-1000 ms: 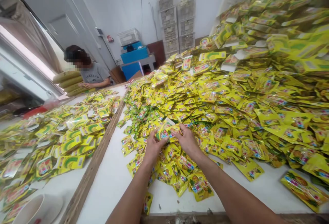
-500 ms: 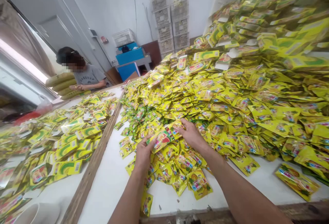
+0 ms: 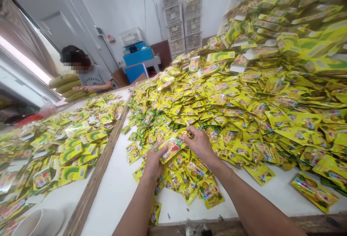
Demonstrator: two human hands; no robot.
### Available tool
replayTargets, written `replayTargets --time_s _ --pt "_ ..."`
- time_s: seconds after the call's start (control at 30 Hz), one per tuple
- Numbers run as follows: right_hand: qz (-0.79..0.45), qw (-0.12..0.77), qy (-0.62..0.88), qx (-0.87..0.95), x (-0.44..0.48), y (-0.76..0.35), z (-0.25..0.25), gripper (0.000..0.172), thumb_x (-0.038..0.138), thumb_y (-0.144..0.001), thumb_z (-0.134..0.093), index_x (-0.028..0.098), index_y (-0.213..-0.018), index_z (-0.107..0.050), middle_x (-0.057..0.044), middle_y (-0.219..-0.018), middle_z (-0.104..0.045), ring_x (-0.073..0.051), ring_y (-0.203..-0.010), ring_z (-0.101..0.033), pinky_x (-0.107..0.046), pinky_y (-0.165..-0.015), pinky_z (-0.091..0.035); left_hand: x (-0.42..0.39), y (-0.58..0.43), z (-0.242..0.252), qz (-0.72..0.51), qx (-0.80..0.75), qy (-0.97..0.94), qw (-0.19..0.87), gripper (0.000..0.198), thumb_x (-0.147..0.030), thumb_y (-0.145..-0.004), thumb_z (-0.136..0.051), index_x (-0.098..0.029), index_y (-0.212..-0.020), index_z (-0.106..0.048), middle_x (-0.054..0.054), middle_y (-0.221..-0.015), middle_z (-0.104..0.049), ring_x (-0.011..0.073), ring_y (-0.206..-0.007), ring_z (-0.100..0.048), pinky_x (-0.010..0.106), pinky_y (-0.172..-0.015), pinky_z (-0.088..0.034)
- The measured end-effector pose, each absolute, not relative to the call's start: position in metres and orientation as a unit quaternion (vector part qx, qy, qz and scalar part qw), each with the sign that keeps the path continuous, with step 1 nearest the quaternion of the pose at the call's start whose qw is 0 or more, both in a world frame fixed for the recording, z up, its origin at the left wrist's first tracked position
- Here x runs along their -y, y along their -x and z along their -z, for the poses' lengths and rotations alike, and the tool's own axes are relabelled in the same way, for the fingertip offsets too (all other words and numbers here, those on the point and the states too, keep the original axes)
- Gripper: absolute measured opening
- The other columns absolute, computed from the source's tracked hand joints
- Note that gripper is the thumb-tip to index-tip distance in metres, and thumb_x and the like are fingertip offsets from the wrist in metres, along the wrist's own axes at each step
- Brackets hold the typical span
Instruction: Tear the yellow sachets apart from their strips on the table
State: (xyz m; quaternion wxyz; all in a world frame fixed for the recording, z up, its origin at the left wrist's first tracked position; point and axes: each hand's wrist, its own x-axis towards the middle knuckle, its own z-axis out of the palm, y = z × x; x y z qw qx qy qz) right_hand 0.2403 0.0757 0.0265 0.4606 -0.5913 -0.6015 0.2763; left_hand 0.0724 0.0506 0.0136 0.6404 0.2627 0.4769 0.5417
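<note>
My left hand (image 3: 154,158) is closed on the near end of a small yellow cardboard box (image 3: 171,147) printed with red fruit. A yellow sachet (image 3: 183,134) is pinched in my right hand (image 3: 199,142), against the box's far end; part of it looks to be inside, though the fingers hide how much. Below both hands lie loose yellow sachets (image 3: 196,169) with pineapple pictures, spread over the white tabletop (image 3: 116,181). Just beyond them is a patch of greener sachets (image 3: 148,118).
A large heap of sachets (image 3: 244,109) rises to the right, with flat boxes (image 3: 295,44) on top. Left of a wooden strip (image 3: 100,171) lie many yellow boxes (image 3: 70,153) and a white tube-like container (image 3: 39,221). Across the table sits a person (image 3: 94,77). Wire-like crates (image 3: 175,15) stand stacked behind.
My right hand has shifted slightly left, closer to the box, and less of the sachet shows between hand and box. My left hand keeps its hold on the box. The view has shifted slightly.
</note>
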Motion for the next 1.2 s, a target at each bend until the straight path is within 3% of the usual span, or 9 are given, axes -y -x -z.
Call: replayTargets --time_s 0.27,0.43,0.63,0.77,0.93,1.1,1.2 --pt "-0.324 0.474 0.596 0.561 -0.079 -0.241 -0.019 0.027 0.046 -0.067 -0.06 0.02 -0.067 -0.052 0.004 -0.054 -0.04 -0.011 -0.051 -0.037 -0.022 -0.047 -0.028 -0.049 -0.076 -0.02 -0.578 -0.502 -0.282 0.578 0.045 -0.027 -0.052 -0.084 -0.014 -0.092 -0.068 0.006 -0.077 -0.074 0.02 -0.069 -0.07 0.033 -0.072 -0.056" --pt "-0.349 0.477 0.563 0.577 -0.075 -0.238 -0.025 0.022 0.039 -0.065 -0.061 0.02 -0.074 -0.058 0.002 -0.061 -0.053 -0.014 -0.058 -0.048 -0.025 -0.055 -0.037 -0.049 -0.074 -0.017 -0.565 -0.497 -0.297 0.588 0.045 -0.03 -0.054 -0.083 -0.014 -0.093 -0.068 0.006 -0.077 -0.074 0.0199 -0.069 -0.069 0.033 -0.071 -0.055" --pt "-0.407 0.487 0.541 0.552 -0.073 -0.237 -0.029 0.02 0.035 -0.062 -0.062 0.018 -0.072 -0.057 0.002 -0.059 -0.055 -0.014 -0.058 -0.052 -0.025 -0.055 -0.04 -0.048 -0.073 -0.017 -0.558 -0.504 -0.324 0.574 0.046 -0.029 -0.053 -0.083 -0.014 -0.093 -0.069 0.007 -0.085 -0.074 0.0201 -0.073 -0.069 0.032 -0.073 -0.055" --pt "-0.452 0.499 0.507 0.537 -0.072 -0.237 -0.032 0.027 0.038 -0.063 -0.064 0.018 -0.08 -0.057 0.0 -0.067 -0.061 -0.016 -0.065 -0.057 -0.026 -0.059 -0.044 -0.049 -0.074 -0.021 -0.555 -0.483 -0.281 0.616 0.045 -0.028 -0.054 -0.083 -0.014 -0.093 -0.068 0.007 -0.081 -0.074 0.0197 -0.07 -0.069 0.033 -0.071 -0.055" --pt "-0.347 0.504 0.543 0.576 -0.071 -0.235 -0.032 0.02 0.038 -0.066 -0.064 0.02 -0.07 -0.058 -0.002 -0.071 -0.063 -0.018 -0.072 -0.059 -0.029 -0.066 -0.045 -0.05 -0.073 -0.018 -0.563 -0.464 -0.272 0.627 0.042 -0.026 -0.056 -0.082 -0.016 -0.094 -0.068 0.005 -0.081 -0.074 0.0175 -0.069 -0.068 0.03 -0.072 -0.055" --pt "-0.442 0.486 0.504 0.561 -0.064 -0.224 -0.025 0.025 0.043 -0.074 -0.056 0.019 -0.068 -0.059 -0.001 -0.066 -0.063 -0.017 -0.063 -0.059 -0.027 -0.06 -0.046 -0.051 -0.075 -0.016 -0.575 -0.482 -0.267 0.605 0.044 -0.025 -0.054 -0.082 -0.016 -0.095 -0.068 0.005 -0.081 -0.073 0.0192 -0.07 -0.068 0.032 -0.071 -0.055" --pt "-0.423 0.473 0.513 0.578 -0.059 -0.214 -0.021 0.03 0.045 -0.077 -0.054 0.019 -0.064 -0.06 0.0 -0.063 -0.062 -0.016 -0.064 -0.059 -0.027 -0.061 -0.047 -0.052 -0.076 -0.016 -0.574 -0.481 -0.274 0.603 0.044 -0.025 -0.054 -0.082 -0.015 -0.095 -0.068 0.004 -0.08 -0.073 0.0189 -0.069 -0.068 0.031 -0.07 -0.054"
